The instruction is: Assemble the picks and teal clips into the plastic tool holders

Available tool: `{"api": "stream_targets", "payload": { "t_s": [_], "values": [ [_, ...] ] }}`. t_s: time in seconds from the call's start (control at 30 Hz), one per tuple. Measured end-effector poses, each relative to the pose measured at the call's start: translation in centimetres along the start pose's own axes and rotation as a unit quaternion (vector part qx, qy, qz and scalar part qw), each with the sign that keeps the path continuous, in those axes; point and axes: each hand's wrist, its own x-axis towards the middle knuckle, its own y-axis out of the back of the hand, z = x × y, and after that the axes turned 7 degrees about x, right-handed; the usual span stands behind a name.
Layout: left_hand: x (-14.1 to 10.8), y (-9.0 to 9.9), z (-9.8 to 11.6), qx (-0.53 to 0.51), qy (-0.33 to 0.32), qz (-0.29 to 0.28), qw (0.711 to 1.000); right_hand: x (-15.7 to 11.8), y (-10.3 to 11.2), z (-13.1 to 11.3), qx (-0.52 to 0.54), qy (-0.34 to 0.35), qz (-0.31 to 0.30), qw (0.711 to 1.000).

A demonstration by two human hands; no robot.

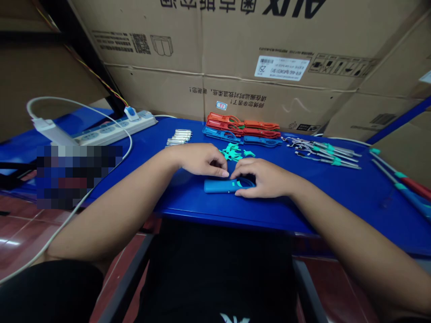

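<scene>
A glossy blue tabletop is backed along its far edge by a brown cardboard panel printed with upside-down black lettering, and red floor tiles are seen below its near edge. Toward the far left corner, one long white power strip is laid, with one blue-and-white plug seated in it. By the middle of the far edge, long red, orange and blue plastic shells are stacked too closely to be counted; to their left, at least four short silvery cylinders are lined up. One heap of small turquoise plastic pieces is set in front of the shells, with one similar piece just to its right. Toward the right edge, at least three thin metal rods with turquoise clips and white wires are grouped, and beyond them one red and one blue handle are partly shown. One rounded blue plastic casing is placed near the middle of the near edge. Its looped right end is gripped by the right hand, thumb on the near side, fingers curled over the far side. The left hand is held half-curled just above the casing, thumb close to the fingertips; whether anything is pinched there cannot be told.
</scene>
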Motion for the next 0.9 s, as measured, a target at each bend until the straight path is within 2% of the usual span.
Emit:
{"api": "stream_targets", "payload": {
  "t_s": [0.2,0.4,0.53,0.63,0.73,0.8,0.9],
  "values": [
    [0.8,-0.7,1.0,-0.026,0.015,-0.031,0.999,0.0,0.1,-0.1,0.005,-0.024,-0.03,0.999],
    [1.3,-1.2,1.5,-0.026,0.054,-0.032,0.998,0.0,-0.1,-0.9,-0.054,-0.047,-0.033,0.997],
    [1.3,-1.2,1.6,-0.021,0.066,-0.044,0.997,-0.1,-0.3,-0.9,-0.051,-0.055,-0.028,0.997],
    [1.2,-1.1,1.6,-0.026,0.074,-0.052,0.996,-0.8,0.7,-0.4,-0.01,-0.064,-0.009,0.998],
    [1.0,-1.0,1.4,-0.031,0.072,-0.058,0.995,-2.4,2.9,0.6,0.028,-0.102,0.015,0.994],
    [1.0,-1.0,1.3,-0.035,0.061,-0.053,0.996,-3.7,4.3,1.4,0.034,-0.138,-0.019,0.99],
    [1.2,-1.3,1.5,-0.031,0.061,-0.019,0.997,-4.8,5.4,2.4,0.038,-0.183,-0.115,0.976]
  ]
}}
